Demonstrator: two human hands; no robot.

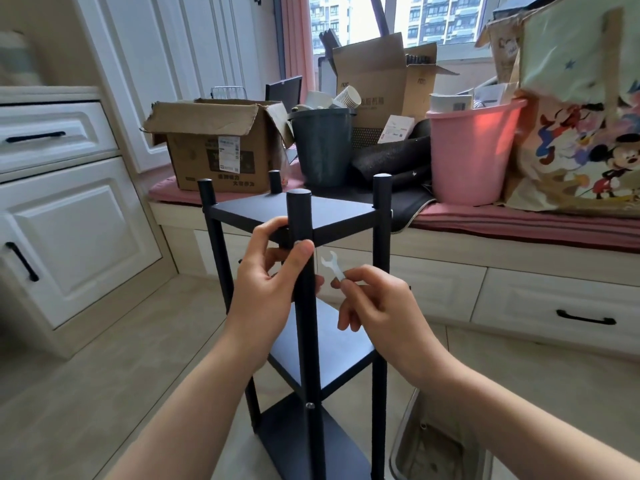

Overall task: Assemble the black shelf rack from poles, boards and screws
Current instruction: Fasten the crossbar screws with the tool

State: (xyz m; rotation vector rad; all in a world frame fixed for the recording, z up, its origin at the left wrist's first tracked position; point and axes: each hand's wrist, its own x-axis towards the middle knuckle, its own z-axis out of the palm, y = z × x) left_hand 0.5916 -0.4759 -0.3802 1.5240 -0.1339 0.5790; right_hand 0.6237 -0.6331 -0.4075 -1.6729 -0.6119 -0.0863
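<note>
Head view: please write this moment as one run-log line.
left hand grips near pole | right hand pinches small wrench | top board fitted

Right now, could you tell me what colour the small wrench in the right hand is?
The wrench is white, seen in the head view.

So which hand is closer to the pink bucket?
The right hand. It holds the small wrench just right of the front pole, below and left of the pink bucket. The left hand grips that pole, farther left.
</note>
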